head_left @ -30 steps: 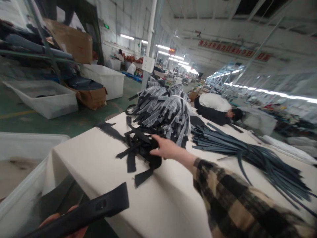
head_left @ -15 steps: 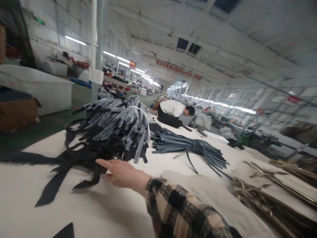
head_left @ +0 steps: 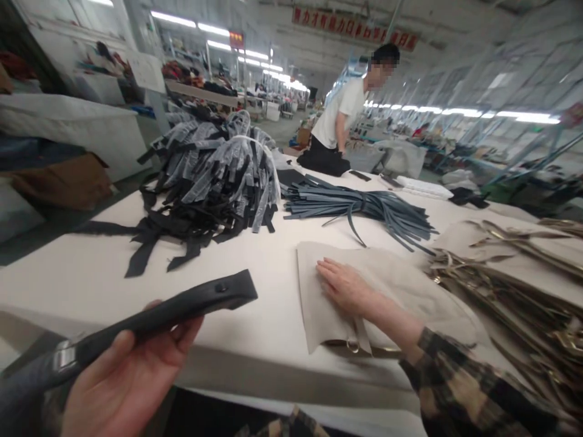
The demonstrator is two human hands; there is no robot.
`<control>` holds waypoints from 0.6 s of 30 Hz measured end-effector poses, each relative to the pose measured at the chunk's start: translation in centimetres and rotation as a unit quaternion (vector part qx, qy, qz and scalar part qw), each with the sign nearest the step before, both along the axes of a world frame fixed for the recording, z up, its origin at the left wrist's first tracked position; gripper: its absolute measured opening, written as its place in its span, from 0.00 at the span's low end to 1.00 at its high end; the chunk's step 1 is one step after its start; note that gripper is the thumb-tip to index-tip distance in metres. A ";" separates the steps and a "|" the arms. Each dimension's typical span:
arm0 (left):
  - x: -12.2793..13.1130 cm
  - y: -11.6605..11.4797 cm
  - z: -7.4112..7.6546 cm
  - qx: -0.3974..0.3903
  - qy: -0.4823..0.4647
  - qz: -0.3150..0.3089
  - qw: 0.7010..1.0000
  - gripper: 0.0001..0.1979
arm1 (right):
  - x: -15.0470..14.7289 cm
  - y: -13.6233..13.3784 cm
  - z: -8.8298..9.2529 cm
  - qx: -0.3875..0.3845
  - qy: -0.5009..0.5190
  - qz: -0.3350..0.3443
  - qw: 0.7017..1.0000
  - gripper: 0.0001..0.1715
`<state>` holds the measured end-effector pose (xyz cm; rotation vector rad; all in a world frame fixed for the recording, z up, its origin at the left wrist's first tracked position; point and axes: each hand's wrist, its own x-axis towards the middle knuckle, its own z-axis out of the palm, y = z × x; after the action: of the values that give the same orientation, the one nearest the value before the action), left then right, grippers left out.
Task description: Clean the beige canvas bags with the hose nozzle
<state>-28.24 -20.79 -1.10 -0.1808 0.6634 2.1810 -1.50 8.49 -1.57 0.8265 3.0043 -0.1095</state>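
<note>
Half a second ago your right grip (head_left: 346, 285) lay at the edge of the loose black straps (head_left: 182, 227). Now it rests at 3 o'clock of that heap, flat and spread on a beige fabric panel (head_left: 410, 291), palm down, clasping nothing. Your left grip (head_left: 122, 376), then out of view with only a dark tip showing at the lower edge, has come back in at 7 o'clock, closed around a black strap (head_left: 182, 309). The co-worker (head_left: 339, 109) at 12 o'clock, bent over the bench (head_left: 255, 261) before, now stands upright.

The black strap is long, flat and matte. Its squared end points towards 2 o'clock and hangs over the near edge of the bench, with a small round stud just behind that end. A pale metal fitting (head_left: 61, 358) sits on it near your thumb; the rest runs off towards 8 o'clock, blurred.

The beige fabric panel lies flat near the front edge, and a small metal ring (head_left: 352, 346) shows at its 6 o'clock edge. At 11 o'clock of it lies a plastic-wrapped bundle (head_left: 218, 164) of straps, touching the loose black ones. At 12 o'clock lies a blue-grey strap bundle (head_left: 364, 206), and at 3 o'clock a tan strap pile (head_left: 514, 285).
</note>
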 end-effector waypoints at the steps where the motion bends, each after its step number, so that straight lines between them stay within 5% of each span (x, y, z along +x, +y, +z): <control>1: 0.9 1.2 0.9 -0.020 0.014 0.001 1.000 0.13 | -0.2 -0.5 -0.5 0.003 -0.008 0.000 1.000 0.34; 5: 4.2 5.6 3.3 -0.017 0.092 -0.033 0.995 0.12 | -0.2 -2.3 -3.1 -0.023 -0.028 -0.018 0.999 0.43; 8: 5.7 8.3 3.7 0.002 0.150 -0.057 0.987 0.14 | 0.1 -3.5 -4.4 -0.034 -0.009 -0.021 0.999 0.43; 12: 6.9 12.5 2.7 -0.020 0.155 -0.073 0.985 0.14 | -0.2 -3.6 -3.6 -0.038 0.025 -0.014 0.999 0.41; 18: 8.6 18.5 0.0 -0.059 0.145 -0.065 0.985 0.12 | -1.3 -1.1 -2.1 -0.022 0.084 -0.006 0.996 0.16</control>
<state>-19.63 -2.31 -1.08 0.1203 0.9427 2.0611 -2.81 7.39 -3.70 0.8730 3.1400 -0.2572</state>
